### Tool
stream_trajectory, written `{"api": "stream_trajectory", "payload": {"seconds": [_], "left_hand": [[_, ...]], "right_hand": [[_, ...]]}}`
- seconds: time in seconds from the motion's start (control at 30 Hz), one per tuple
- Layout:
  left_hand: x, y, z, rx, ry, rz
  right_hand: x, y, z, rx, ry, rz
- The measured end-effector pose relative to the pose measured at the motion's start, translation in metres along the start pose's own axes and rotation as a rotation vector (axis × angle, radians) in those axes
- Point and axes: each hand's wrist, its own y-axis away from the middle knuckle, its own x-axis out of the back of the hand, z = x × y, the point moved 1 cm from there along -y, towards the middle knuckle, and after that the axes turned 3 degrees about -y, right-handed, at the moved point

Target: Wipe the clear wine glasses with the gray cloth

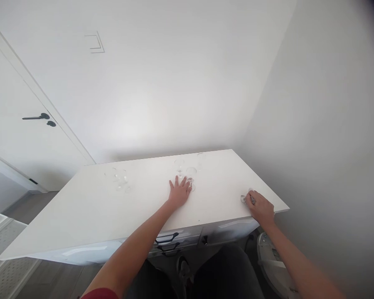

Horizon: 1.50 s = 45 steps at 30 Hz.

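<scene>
My left hand (179, 194) lies with its fingers spread on the white cabinet top (149, 207). Its fingertips are right beside a clear stemmed glass (191, 171); whether they touch it I cannot tell. Just behind stands another stemmed glass (179, 163), and a fainter clear glass (200, 158) is to its right. Near the right front edge, my right hand (260, 207) is closed around a small clear glass (243, 199), which is mostly covered by the fingers.
Several clear glasses (121, 177) stand toward the left of the cabinet top, hard to see against the white. Black drawer handles (166, 238) stick out below the front edge. A round white appliance (276, 265) is on the floor at right. White walls enclose the back and right.
</scene>
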Motion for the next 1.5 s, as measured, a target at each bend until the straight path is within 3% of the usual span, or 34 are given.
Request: {"api": "stream_trajectory", "payload": {"seconds": [0.2,0.4,0.67,0.8,0.97,1.17,1.27,1.37,1.43,1.5], "left_hand": [[0.007,0.102,-0.034,0.091,-0.01,0.048],[0.014,0.17,-0.067,0.42,-0.049,0.112],[0.025,0.182,-0.127,0.793,-0.018,0.114],[0.034,0.178,-0.146,0.828,0.007,0.12],[0.039,0.177,-0.153,0.817,0.03,0.184],[0.041,0.188,-0.15,0.846,0.075,0.323],[0.035,0.204,-0.134,0.839,0.074,0.538],[0.022,0.212,-0.091,0.696,0.077,0.838],[0.013,0.198,-0.051,0.517,0.161,0.793],[0.008,0.166,-0.007,0.283,0.222,0.583]], "right_hand": [[0.002,0.003,0.003,-0.004,0.023,-0.013],[0.004,0.002,0.0,-0.02,-0.024,-0.006],[0.005,0.002,0.001,-0.032,-0.058,-0.071],[0.006,0.003,0.0,-0.021,-0.051,-0.066],[0.005,0.003,-0.001,-0.013,-0.04,-0.023],[0.004,0.003,-0.001,-0.007,-0.054,0.008],[0.004,0.004,-0.003,-0.003,-0.047,0.023],[0.004,0.004,-0.003,0.002,-0.052,0.019],[0.003,0.003,-0.003,0.002,-0.045,0.022],[0.003,0.003,-0.003,0.0,-0.031,0.022]]}}
